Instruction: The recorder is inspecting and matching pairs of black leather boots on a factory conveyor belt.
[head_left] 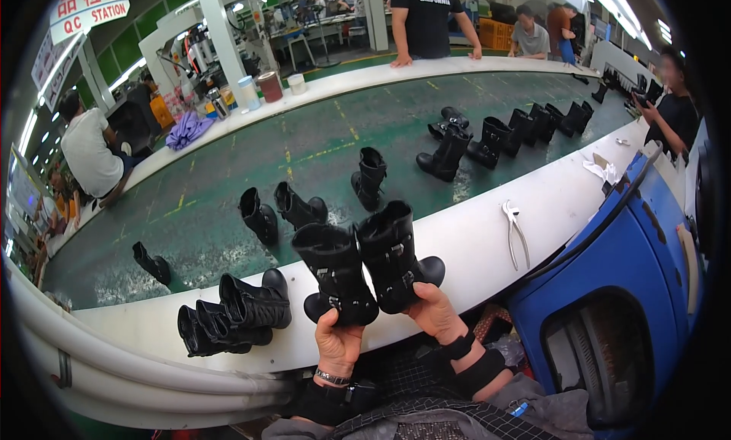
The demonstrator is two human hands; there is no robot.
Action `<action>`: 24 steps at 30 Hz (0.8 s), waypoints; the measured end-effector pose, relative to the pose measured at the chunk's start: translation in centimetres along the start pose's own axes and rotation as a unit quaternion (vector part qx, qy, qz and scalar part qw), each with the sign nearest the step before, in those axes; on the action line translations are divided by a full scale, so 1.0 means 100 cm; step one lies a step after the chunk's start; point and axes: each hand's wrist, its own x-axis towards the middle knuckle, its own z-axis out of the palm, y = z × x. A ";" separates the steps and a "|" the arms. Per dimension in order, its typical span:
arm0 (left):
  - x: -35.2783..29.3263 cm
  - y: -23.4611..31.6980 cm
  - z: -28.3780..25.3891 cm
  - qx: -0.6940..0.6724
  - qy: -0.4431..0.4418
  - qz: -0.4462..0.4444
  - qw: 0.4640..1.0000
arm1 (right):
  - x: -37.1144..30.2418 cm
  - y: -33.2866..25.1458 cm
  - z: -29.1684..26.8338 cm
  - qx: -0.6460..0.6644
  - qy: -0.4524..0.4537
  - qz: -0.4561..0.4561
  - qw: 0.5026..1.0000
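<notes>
Two black buckled boots are held up side by side above the white ledge, their shafts nearly touching. My left hand [339, 341] is closed around the foot of the left boot [333, 269], the thumb on its lower side. The right boot [390, 257] is gripped near its heel by my right hand [435, 312], with its toe pointing right. Both boots stand upright with open tops facing me, silver buckles showing on the shafts. Just left of my left hand, several black boots [236, 310] lie on the ledge.
More black boots [369, 179] stand along the green conveyor [251, 147]. Metal pliers [516, 234] lie on the white ledge [464, 238] to the right, beside a blue machine [609, 280]. A person with a phone [670, 109] is at far right; others sit or stand across the line.
</notes>
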 end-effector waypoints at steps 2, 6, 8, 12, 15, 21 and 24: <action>0.001 0.002 0.000 -0.029 -0.048 -0.027 0.998 | 0.002 -0.005 -0.008 -0.063 -0.052 0.018 0.996; -0.014 0.000 0.001 0.007 -0.071 -0.116 0.991 | 0.013 -0.006 -0.019 -0.245 -0.096 0.061 0.963; -0.026 0.000 -0.003 0.236 -0.021 -0.112 0.965 | 0.022 -0.001 -0.017 -0.352 -0.107 0.002 0.930; -0.014 -0.006 -0.019 -0.017 -0.036 -0.119 0.992 | 0.015 0.006 0.001 -0.613 0.063 -0.084 0.783; -0.009 -0.011 -0.026 -0.125 -0.021 -0.069 0.989 | -0.007 0.002 0.028 -0.455 0.046 -0.184 0.870; -0.012 0.008 -0.005 -0.093 -0.012 -0.061 0.994 | -0.026 -0.024 0.090 -0.466 -0.114 -0.331 0.813; -0.019 0.012 0.010 -0.046 -0.008 -0.019 0.999 | -0.010 -0.026 0.113 -0.549 -0.034 -0.322 0.770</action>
